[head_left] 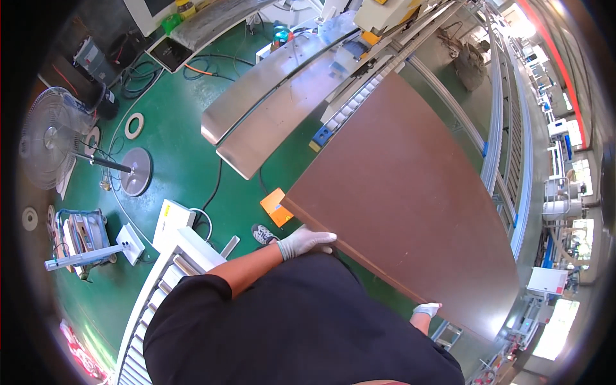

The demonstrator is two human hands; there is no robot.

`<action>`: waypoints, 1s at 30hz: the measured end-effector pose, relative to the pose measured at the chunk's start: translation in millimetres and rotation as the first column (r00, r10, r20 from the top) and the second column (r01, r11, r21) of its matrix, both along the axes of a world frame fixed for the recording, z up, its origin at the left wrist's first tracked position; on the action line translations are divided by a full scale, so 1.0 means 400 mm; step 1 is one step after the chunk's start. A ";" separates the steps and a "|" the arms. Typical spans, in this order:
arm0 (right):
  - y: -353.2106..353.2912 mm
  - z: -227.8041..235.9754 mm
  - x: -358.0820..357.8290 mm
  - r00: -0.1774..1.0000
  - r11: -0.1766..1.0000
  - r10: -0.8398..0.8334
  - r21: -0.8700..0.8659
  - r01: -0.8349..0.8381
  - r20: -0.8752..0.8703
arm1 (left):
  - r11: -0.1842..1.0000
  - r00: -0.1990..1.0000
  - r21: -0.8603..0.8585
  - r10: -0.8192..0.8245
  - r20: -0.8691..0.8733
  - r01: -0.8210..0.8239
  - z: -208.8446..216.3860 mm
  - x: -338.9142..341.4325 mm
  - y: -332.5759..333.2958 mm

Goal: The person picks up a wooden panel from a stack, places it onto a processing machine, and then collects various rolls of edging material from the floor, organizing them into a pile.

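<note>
A large flat brown panel [410, 192] stretches away in front of me, its near edge facing my body. My left hand [309, 242], in a white glove, grips that edge near the panel's left corner, thumb on top and the other fingers hidden beneath. Farther right along the same edge, my gloved right hand [427, 309] also holds the panel, mostly covered by it. The panel's far left side lies beside a strip of white rollers [359, 102] with a blue end piece.
Left of the panel is a machine with a long metal table [276, 96]. An orange pedal box [277, 207] sits on the green floor by my shoe. A standing fan [54, 135], a loaded cart [83, 237] and a roller conveyor [160, 289] are at left; metal rails [494, 128] run along the right.
</note>
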State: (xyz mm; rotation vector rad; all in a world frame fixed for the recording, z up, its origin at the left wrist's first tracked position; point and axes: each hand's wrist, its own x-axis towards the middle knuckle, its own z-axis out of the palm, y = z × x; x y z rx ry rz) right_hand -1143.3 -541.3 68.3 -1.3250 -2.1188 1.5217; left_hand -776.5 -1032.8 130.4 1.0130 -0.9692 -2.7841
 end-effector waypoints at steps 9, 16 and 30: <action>-0.165 -0.052 0.205 0.964 0.917 0.168 -0.327 -0.229 -0.204 | 0.964 0.968 -0.117 0.245 0.048 -0.238 -0.067 0.194 -0.116; -0.330 0.033 0.364 0.979 0.880 0.095 -0.445 -0.167 -0.181 | 0.967 0.965 -0.105 0.244 0.100 -0.234 -0.118 0.309 -0.162; -0.268 -0.023 0.355 0.966 0.956 0.211 -0.176 -0.236 -0.153 | -0.189 0.952 -0.944 0.195 0.235 0.271 0.084 0.256 -0.557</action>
